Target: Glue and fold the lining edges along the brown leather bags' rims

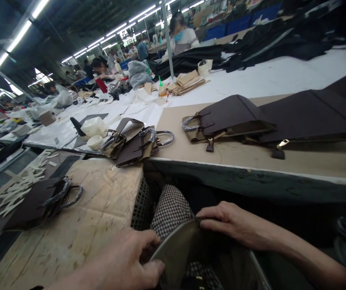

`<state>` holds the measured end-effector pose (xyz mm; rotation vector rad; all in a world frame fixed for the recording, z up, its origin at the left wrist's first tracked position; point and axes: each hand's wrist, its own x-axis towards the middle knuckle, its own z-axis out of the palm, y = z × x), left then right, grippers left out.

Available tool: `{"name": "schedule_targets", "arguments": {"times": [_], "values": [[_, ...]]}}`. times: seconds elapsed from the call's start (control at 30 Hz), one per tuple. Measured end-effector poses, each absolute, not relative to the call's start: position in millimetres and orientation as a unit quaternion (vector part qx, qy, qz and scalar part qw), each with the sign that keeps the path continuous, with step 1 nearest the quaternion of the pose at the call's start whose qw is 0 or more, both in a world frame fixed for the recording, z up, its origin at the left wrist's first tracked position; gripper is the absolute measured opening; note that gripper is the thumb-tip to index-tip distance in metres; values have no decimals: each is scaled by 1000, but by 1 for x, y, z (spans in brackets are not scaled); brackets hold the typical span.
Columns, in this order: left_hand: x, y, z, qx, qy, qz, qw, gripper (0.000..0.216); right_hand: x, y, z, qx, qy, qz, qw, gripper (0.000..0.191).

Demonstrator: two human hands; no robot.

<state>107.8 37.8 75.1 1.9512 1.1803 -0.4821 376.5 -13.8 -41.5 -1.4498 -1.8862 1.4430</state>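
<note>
Nearest, low in the view, the piece [176, 257], dark and faintly glossy, sits over the person's lap, its near end cut off by the bottom of the view. The left hand [133, 262] pinches its left edge between thumb and fingers; the right hand [233, 223] grips the far corner, thumb and fingers closed on the rim. From the left hand the rim curves up and away to the right hand; another edge slants from there down to the lower right. The piece opens toward the person, its far end pointing forward; its full long axis cannot be told. Checked cloth [171, 205] shows beyond it and through its opening.

To the left, a stained board [100, 217] lies just beside a dark crate [139, 205]. Toward its left side lies a brown bag [29, 205], its handles pointing right, near pale strips [25, 181].

Farther, on the table [266, 82], small bags [136, 149] lie overlapped beside a bowl [95, 142]. To the right, a flat bag [230, 114] stretches sideways, handles leftward, and a larger bag [312, 110] lies beyond its right end. Behind them stand a bottle [162, 90] and stacked card [188, 82]. Farthest, a co-worker [185, 40] sits beyond dark cloth [269, 44].
</note>
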Motion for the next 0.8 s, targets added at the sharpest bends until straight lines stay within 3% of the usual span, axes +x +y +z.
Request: {"name": "schedule_targets", "arguments": {"times": [0.13,0.23,0.33,0.47,0.6,0.7,0.8], "values": [[101,27,74,801,484,-136,325,19,377,-7,-33,-501,-713,467,152,27],[94,24,65,828,472,-85,289,18,366,6,-20,-497,-749,411,154,38],[89,19,53,848,451,-52,275,17,342,20,-8,-410,-778,440,182,51],[78,9,40,854,450,1,262,15,307,31,-15,-295,-811,469,187,28],[63,-8,35,778,527,65,338,16,293,25,-30,-311,-829,424,190,32],[57,-25,27,738,562,140,346,32,292,17,-30,-303,-839,410,192,30],[54,-42,15,753,547,193,312,17,290,11,-26,-286,-849,403,189,24]]}}
